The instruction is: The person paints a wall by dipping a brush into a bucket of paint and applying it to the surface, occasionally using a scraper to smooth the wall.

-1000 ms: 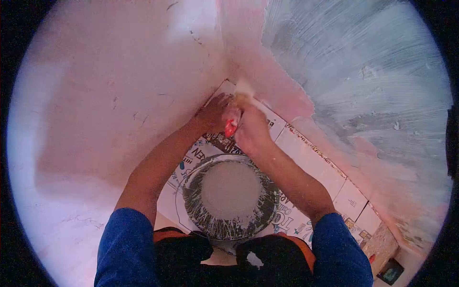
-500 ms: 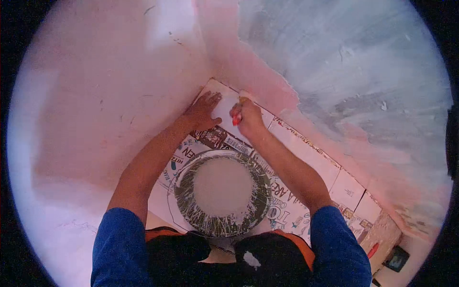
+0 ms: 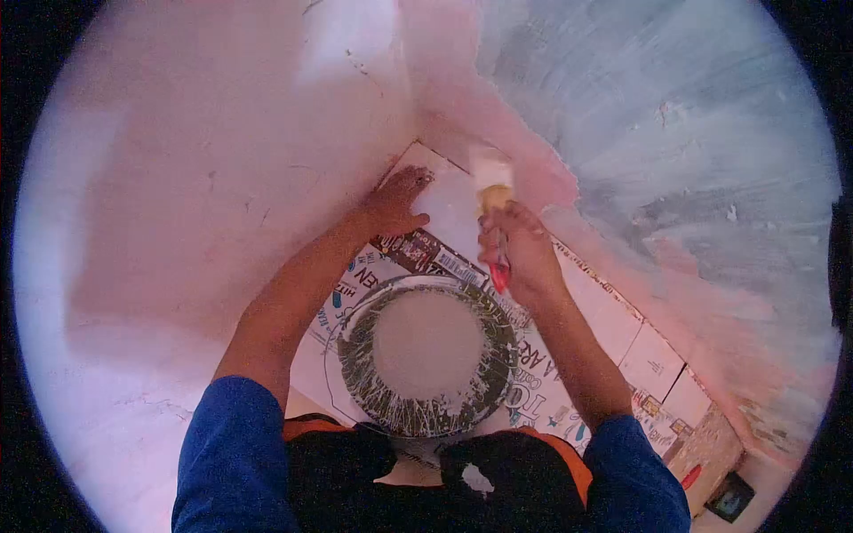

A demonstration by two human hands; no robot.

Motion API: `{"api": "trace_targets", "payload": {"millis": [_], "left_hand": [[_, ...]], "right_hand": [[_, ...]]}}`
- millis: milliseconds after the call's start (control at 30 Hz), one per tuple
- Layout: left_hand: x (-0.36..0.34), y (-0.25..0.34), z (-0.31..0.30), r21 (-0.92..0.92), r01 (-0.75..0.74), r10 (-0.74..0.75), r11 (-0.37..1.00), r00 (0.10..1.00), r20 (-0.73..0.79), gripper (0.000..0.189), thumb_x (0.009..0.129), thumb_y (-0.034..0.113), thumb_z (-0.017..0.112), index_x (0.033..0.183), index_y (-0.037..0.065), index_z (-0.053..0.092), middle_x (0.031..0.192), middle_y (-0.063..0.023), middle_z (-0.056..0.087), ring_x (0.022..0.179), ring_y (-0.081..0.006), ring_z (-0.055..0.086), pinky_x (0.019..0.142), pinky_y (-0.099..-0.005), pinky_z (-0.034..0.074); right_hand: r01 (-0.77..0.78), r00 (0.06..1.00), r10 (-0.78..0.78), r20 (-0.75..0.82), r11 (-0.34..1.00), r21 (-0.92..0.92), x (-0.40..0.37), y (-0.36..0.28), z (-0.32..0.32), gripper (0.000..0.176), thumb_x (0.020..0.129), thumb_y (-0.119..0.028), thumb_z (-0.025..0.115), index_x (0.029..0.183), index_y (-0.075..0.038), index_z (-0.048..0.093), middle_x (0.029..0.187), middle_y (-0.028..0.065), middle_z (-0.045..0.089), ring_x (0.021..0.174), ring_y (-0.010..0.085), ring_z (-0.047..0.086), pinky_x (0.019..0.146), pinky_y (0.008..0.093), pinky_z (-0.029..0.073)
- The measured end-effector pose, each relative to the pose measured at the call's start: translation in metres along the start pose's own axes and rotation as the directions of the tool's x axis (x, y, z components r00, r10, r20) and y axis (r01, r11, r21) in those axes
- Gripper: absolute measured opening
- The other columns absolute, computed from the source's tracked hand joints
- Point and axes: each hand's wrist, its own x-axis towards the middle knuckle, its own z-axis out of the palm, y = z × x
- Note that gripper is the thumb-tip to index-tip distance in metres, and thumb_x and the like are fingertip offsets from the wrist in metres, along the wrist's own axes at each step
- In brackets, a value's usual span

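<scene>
Crouching low, the person's dark-clad knees and blue sleeves fill the bottom of the view, and just beyond them a round bucket stands on the floor, its inner wall streaked dark and white, with pale paint lying flat inside. The bucket rests on printed cardboard laid flat, which runs along the foot of the right wall into the corner. Off at the lower right edge lie a rough block and a small dark object; what they are cannot be told. Past the bucket, the left hand is spread open and pressed palm down on the cardboard, its fingers close to the foot of the pink left wall, holding nothing. The right hand, just beyond the bucket's far rim, is closed around a paintbrush, whose red handle end pokes out below the fist toward the bucket. The brush's pale bristles point away from the person and meet the seam where the cardboard reaches the right wall, near the corner. That wall is pink low down and grey with sweeping brush marks higher up.
</scene>
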Motion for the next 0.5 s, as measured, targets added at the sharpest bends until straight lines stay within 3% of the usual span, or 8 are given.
{"api": "trace_targets", "payload": {"millis": [33, 67, 100, 133, 167, 233, 333, 500], "left_hand": [[0.000, -0.002, -0.003, -0.002, 0.010, -0.010, 1.000, 1.000, -0.007, 0.078, 0.077, 0.041, 0.057, 0.137, 0.002, 0.025, 0.145, -0.0173, 0.016, 0.134, -0.0330, 0.014, 0.111, -0.0383, 0.013], [-0.001, -0.003, -0.003, -0.038, 0.033, -0.033, 0.999, 0.999, 0.016, 0.078, 0.077, 0.041, 0.057, 0.137, 0.003, 0.025, 0.145, -0.0181, 0.014, 0.134, -0.0332, 0.012, 0.110, -0.0384, 0.013], [-0.004, -0.005, -0.002, -0.071, 0.058, -0.055, 0.996, 0.998, 0.041, 0.079, 0.076, 0.041, 0.058, 0.138, 0.005, 0.025, 0.145, -0.0188, 0.012, 0.135, -0.0333, 0.011, 0.110, -0.0384, 0.013], [-0.005, -0.007, 0.001, -0.074, 0.069, -0.066, 0.995, 0.997, 0.041, 0.079, 0.076, 0.041, 0.058, 0.138, 0.005, 0.025, 0.145, -0.0188, 0.012, 0.135, -0.0333, 0.011, 0.110, -0.0384, 0.013], [-0.006, -0.006, 0.004, -0.037, 0.069, -0.068, 0.997, 0.997, 0.032, 0.078, 0.076, 0.042, 0.058, 0.138, 0.006, 0.025, 0.146, -0.0193, 0.011, 0.135, -0.0333, 0.010, 0.110, -0.0396, 0.012], [-0.007, 0.001, 0.004, -0.002, 0.065, -0.064, 0.998, 0.998, 0.022, 0.078, 0.076, 0.042, 0.057, 0.138, 0.008, 0.026, 0.146, -0.0198, 0.009, 0.135, -0.0333, 0.009, 0.110, -0.0407, 0.012], [-0.016, 0.012, 0.001, 0.091, 0.188, -0.190, 0.978, 0.982, 0.011, 0.078, 0.077, 0.046, 0.055, 0.139, 0.008, 0.025, 0.145, -0.0209, 0.009, 0.136, -0.0329, 0.007, 0.110, -0.0424, 0.011], [-0.028, 0.008, 0.007, 0.026, 0.108, -0.107, 0.994, 0.993, -0.044, 0.080, 0.072, 0.046, 0.060, 0.134, 0.004, 0.033, 0.142, -0.0247, 0.019, 0.134, -0.0377, 0.009, 0.110, -0.0436, 0.005]], "right_hand": [[-0.027, 0.999, 0.018, -0.028, 0.934, -0.357, -0.005, -0.003, 0.006, 0.011, 0.086, -0.003, 0.044, 0.092, -0.001, 0.052, 0.065, 0.0038, 0.049, 0.050, 0.0138, 0.045, 0.048, 0.0243, 0.039], [-0.034, 0.999, 0.028, -0.021, 0.931, -0.365, 0.000, -0.005, 0.001, 0.011, 0.086, -0.003, 0.044, 0.092, -0.001, 0.052, 0.065, 0.0038, 0.049, 0.050, 0.0138, 0.045, 0.048, 0.0243, 0.039], [0.257, 0.961, -0.222, 0.167, 0.484, -0.836, 0.011, -0.009, -0.008, 0.013, 0.084, -0.003, 0.045, 0.093, -0.001, 0.055, 0.070, 0.0078, 0.054, 0.055, 0.0192, 0.051, 0.052, 0.0297, 0.043], [0.413, 0.840, -0.291, 0.459, -0.208, -0.887, 0.022, -0.012, -0.012, 0.016, 0.083, -0.004, 0.047, 0.093, -0.001, 0.059, 0.075, 0.0117, 0.058, 0.061, 0.0246, 0.057, 0.057, 0.0351, 0.047], [0.415, 0.842, -0.281, 0.460, -0.206, -0.886, 0.031, -0.010, -0.008, 0.016, 0.083, -0.004, 0.047, 0.093, -0.001, 0.059, 0.075, 0.0117, 0.058, 0.061, 0.0246, 0.057, 0.057, 0.0351, 0.047], [0.283, 0.822, -0.282, 0.494, -0.550, -0.785, 0.052, -0.006, 0.011, 0.015, 0.079, -0.007, 0.049, 0.085, -0.001, 0.062, 0.082, 0.0172, 0.061, 0.074, 0.0331, 0.061, 0.068, 0.0454, 0.048], [0.244, 0.876, -0.205, 0.437, -0.593, -0.767, 0.088, 0.006, 0.037, 0.016, 0.077, -0.009, 0.050, 0.081, -0.003, 0.064, 0.085, 0.0167, 0.061, 0.080, 0.0315, 0.061, 0.073, 0.0460, 0.047], [0.391, 0.722, -0.135, 0.678, -0.729, -0.562, 0.146, 0.035, 0.006, 0.015, 0.074, -0.009, 0.052, 0.080, -0.003, 0.065, 0.080, 0.0169, 0.062, 0.074, 0.0325, 0.062, 0.067, 0.0452, 0.049]]}}
